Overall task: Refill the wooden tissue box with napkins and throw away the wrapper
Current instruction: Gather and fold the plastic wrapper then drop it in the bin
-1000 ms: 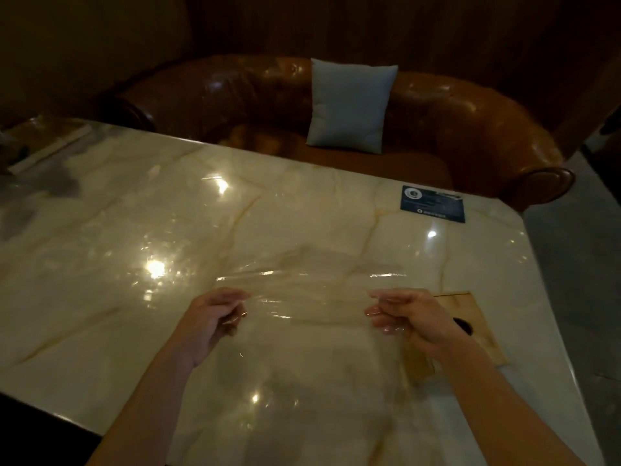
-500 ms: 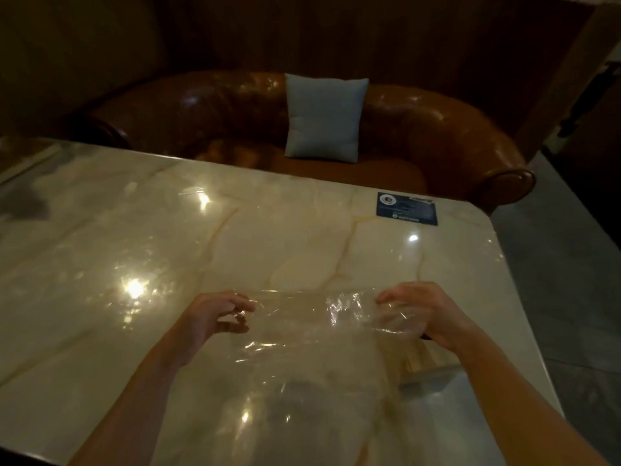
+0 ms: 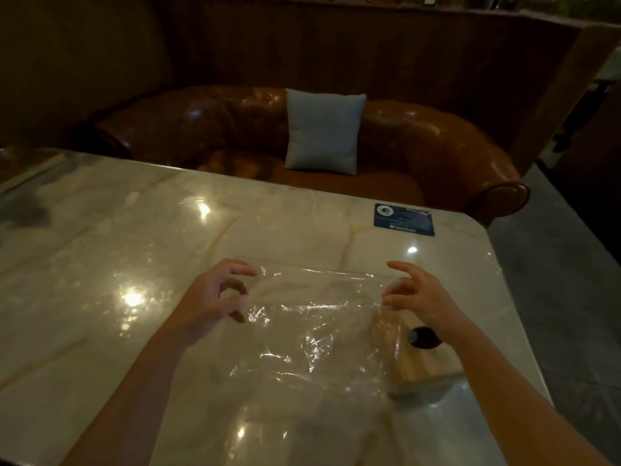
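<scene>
I am seeing clear wrapper (image 3: 316, 317) stretching left-right above marble table (image 3: 100, 264), left hand (image 3: 215, 297) pinching its edge, right hand (image 3: 420, 297) half-open, grip unclear, 1 wooden tissue box (image 3: 433, 364) lying beneath.

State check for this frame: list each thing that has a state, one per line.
clear plastic wrapper: empty, crinkled, spread between both hands above the table.
left hand: fingers curled at the wrapper's left edge.
right hand: fingers half open at its right edge; grip unclear.
wooden tissue box: lid on, flat on the marble table, partly under the wrapper.
</scene>
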Motion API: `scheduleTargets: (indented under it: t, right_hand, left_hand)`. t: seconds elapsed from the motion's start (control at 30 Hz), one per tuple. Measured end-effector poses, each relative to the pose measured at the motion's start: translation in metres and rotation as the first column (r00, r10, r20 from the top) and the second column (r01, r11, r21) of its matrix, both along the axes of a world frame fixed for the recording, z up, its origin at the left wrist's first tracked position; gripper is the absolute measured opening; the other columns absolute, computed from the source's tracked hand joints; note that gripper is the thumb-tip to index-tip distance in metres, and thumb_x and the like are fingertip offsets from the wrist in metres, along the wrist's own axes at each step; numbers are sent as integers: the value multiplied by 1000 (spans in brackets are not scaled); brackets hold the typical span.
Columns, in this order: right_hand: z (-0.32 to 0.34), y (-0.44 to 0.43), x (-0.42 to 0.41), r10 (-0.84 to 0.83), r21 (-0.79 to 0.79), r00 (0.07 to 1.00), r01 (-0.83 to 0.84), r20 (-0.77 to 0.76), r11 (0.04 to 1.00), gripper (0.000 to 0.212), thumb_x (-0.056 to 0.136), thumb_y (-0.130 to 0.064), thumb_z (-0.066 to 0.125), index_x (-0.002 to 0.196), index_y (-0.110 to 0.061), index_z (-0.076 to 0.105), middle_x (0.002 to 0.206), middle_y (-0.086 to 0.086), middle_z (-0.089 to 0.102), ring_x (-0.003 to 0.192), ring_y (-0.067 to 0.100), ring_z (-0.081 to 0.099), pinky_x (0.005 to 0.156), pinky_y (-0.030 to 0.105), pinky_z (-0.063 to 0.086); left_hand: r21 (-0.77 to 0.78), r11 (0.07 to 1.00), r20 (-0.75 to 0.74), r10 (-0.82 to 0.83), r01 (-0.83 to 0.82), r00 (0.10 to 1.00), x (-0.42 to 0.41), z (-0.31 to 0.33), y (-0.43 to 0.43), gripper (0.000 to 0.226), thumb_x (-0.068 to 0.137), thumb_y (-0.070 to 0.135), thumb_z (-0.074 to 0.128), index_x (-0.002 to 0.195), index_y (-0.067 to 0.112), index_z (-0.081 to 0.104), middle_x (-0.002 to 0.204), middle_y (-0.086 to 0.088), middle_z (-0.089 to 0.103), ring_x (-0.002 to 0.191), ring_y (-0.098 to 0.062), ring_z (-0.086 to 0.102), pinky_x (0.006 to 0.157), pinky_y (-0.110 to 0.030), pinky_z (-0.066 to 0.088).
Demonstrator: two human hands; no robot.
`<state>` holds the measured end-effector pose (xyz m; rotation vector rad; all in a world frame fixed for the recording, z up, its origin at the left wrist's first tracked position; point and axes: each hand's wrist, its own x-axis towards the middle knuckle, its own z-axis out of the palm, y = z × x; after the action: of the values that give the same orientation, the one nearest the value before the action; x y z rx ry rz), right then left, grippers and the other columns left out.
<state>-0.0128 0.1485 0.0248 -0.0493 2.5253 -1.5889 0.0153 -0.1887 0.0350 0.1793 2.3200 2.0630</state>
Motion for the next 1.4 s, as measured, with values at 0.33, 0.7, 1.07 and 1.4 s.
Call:
scheduleTargets:
  t: [0.33,0.7,1.07,1.4]
  right_hand:
    - [32,-39,-6,418,363,905,-363,-80,858,69,75,-32,73,135,-34,40,118,-20,51,108,-6,47,99,24,36]
    - [46,-34,14,279,-181,943,-312,-183,933,6,80,-4,66,84,-6,70,74,9,70,66,11,67,64,18,55]
    - [25,-10,29,-1,-486,999,-22,-47,874,8,71,-6,71,78,-7,70,64,3,72,61,16,68,55,24,55]
    - [12,12,36,-150,-454,988,152,40,878,4,73,-9,73,77,-9,71,66,4,72,64,18,69,54,28,52]
  left_hand:
    - [-561,820,-313,-337,114,888,0,77,23,40,72,-18,54,93,14,66,104,14,55,84,-2,55,60,-1,40]
    - [284,949,-96,-111,134,989,-19,103,-18,45,68,38,62,109,20,58,97,-9,72,81,-23,67,65,-33,56]
    - [562,803,296,-420,199,858,-11,11,61,86,46,65,75,107,6,63,97,-21,71,83,-29,69,72,-37,56]
    - [181,983,224,-29,-12,974,2,2,104,17,73,-3,69,77,12,64,66,0,70,57,-11,63,51,-25,55]
